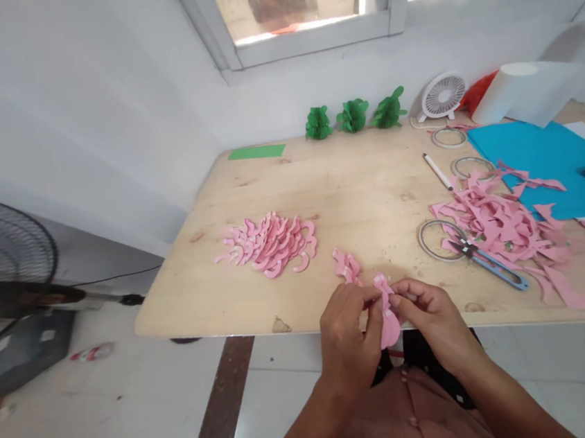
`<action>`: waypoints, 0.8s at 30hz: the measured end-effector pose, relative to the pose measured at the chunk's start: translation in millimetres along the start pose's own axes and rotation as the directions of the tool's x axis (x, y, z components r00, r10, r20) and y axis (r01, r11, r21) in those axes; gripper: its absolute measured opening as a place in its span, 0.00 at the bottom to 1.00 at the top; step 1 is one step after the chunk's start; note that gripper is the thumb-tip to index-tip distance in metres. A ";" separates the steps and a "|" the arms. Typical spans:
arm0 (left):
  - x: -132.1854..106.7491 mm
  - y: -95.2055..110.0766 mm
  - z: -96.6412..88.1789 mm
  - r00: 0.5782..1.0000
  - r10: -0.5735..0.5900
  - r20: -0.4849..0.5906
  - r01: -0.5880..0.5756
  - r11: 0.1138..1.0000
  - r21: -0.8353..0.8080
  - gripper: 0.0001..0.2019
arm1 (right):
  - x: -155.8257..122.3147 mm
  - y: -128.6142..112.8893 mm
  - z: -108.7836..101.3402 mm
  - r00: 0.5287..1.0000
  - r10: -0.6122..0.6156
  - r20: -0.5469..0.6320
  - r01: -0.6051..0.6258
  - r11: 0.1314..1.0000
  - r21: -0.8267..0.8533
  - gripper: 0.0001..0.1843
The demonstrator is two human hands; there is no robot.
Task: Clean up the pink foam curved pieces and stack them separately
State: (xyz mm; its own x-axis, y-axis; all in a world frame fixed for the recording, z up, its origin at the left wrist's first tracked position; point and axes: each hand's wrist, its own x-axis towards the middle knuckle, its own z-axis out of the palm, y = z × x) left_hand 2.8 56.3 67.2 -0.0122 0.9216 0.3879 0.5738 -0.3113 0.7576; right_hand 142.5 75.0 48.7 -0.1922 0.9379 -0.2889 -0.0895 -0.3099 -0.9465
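Between my two hands, at the table's front edge, is a pink paper cutout (389, 331) with a rounded lower end and white patches near its top. My left hand (350, 331) pinches it from the left. From the other side, the fingertips of my right hand (431, 316) close on it; part of the cutout is hidden behind the fingers. Just beyond my left hand lies a small group of pink paper pieces (347, 266). Farther left, a big heap of curved pink cutouts (277, 245) is spread on the wooden table (352, 185).
Blue-handled scissors (496, 267), a tape roll (431, 243) and pink paper scraps (501, 218) lie to the right. A white pen (438, 172) and blue sheets (536, 151) are behind them. Green paper figures (352, 116) and a small fan (444, 96) stand by the wall. A floor fan (4, 256) is left.
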 end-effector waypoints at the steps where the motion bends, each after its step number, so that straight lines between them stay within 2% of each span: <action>1: -1.3 1.6 1.3 1.000 -0.009 -0.029 0.009 1.000 0.001 0.05 | -0.4 -0.6 0.5 1.000 -0.002 -0.003 0.002 1.000 0.000 0.15; 6: -3.4 5.7 6.7 0.994 0.007 -0.108 -0.005 1.000 0.016 0.04 | -2.0 -4.2 3.2 0.998 -0.056 -0.005 0.056 0.998 -0.039 0.15; 24: -1.6 1.3 12.6 0.993 0.077 -0.085 -0.069 0.993 0.095 0.06 | -6.7 -2.1 -0.2 0.994 -0.094 0.050 0.098 0.993 -0.062 0.12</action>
State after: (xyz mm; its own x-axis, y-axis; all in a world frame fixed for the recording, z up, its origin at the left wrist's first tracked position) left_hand 14.0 57.3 61.0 -0.0372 0.8719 0.4883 0.6488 -0.3506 0.6754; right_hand 144.2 69.4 52.6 -0.2316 0.9540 -0.1906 -0.0473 -0.2067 -0.9773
